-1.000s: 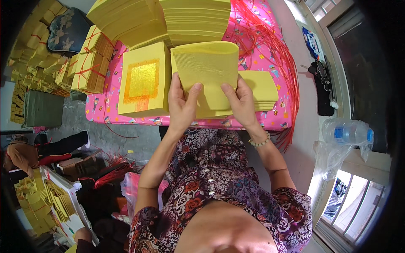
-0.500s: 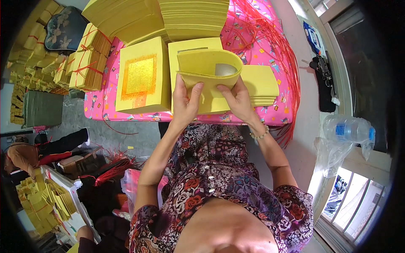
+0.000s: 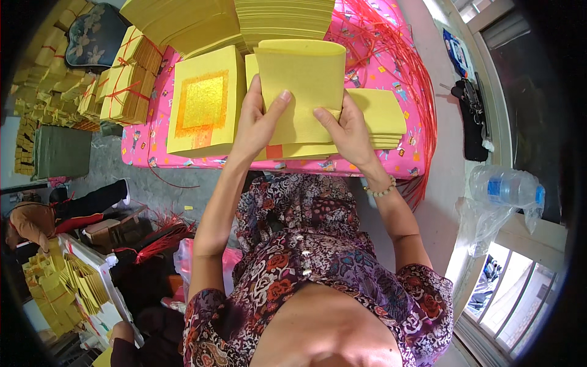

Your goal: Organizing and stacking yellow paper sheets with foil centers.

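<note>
Several tall stacks of yellow paper (image 3: 281,18) crowd the pink patterned counter (image 3: 367,67). Above a flat yellow pile (image 3: 379,116), a folded yellow paper sheet (image 3: 299,85) is pinched at its lower edge by the left hand (image 3: 257,122) and right hand (image 3: 345,128), fingers closed on it. It looks light, floppy (creases easily); edges suit holding.

Bright, even daylight on the yellow sheet (image 3: 299,85) above the fingertips (image 3: 284,96), soft shadow just under them. Sharp here. Out right of the fingers the window (image 3: 507,293) glares white (overexposed), and edges bend hard into the black fisheye rim; the far-left corner sits dimmer.
</note>
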A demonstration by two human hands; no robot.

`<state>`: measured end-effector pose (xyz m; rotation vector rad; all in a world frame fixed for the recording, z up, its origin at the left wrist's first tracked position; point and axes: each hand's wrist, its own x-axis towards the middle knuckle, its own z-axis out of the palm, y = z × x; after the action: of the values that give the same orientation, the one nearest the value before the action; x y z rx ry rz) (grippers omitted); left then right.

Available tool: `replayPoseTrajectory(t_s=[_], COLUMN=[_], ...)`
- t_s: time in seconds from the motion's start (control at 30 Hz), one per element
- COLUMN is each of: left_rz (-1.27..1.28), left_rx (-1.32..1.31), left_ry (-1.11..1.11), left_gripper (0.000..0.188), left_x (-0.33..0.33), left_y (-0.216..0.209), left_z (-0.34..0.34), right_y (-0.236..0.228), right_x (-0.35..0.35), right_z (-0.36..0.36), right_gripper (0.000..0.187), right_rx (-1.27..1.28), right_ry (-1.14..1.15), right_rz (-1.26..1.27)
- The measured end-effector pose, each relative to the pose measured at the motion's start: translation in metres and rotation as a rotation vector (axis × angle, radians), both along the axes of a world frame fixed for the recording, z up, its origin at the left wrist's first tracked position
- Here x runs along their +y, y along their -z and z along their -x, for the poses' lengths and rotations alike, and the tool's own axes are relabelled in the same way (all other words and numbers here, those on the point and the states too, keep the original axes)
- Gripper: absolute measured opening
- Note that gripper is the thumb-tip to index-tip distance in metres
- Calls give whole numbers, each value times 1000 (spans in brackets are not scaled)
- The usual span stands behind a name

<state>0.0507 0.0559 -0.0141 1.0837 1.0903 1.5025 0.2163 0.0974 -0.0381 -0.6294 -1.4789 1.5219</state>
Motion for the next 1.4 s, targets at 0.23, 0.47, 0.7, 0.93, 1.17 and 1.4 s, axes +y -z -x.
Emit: replayPoseTrajectory(t_s=[0.23, 0.47, 0.7, 0.93, 1.17, 1.4], left_rz=[33, 41, -61, -117, -86, 85], left_rx=[-41, -68, -40, 5, 0, -137], left_ry=[1, -18, -27, -63, -39, 2], left_gripper=[47, 47, 47, 48, 48, 41], left_x=[7, -2, -16, -25, -26, 3], left_y=[-3, -9, -4, 7, -3, -19], left_z=[-2, -9, -23, -25, -22, -12], right_y=[-4, -10, -17, -18, -19, -30], right_x=[1, -3, -1, -10, -14, 15], right_z=[2, -3, -2, -5, -8, -7], right_gripper=[37, 36, 36, 36, 36, 37], right_rx=[-15, -47, 76, 45, 1, -95], right_ry=[8, 40, 125, 131, 116, 91], right_rz=[16, -17, -16, -55, -104, 34])
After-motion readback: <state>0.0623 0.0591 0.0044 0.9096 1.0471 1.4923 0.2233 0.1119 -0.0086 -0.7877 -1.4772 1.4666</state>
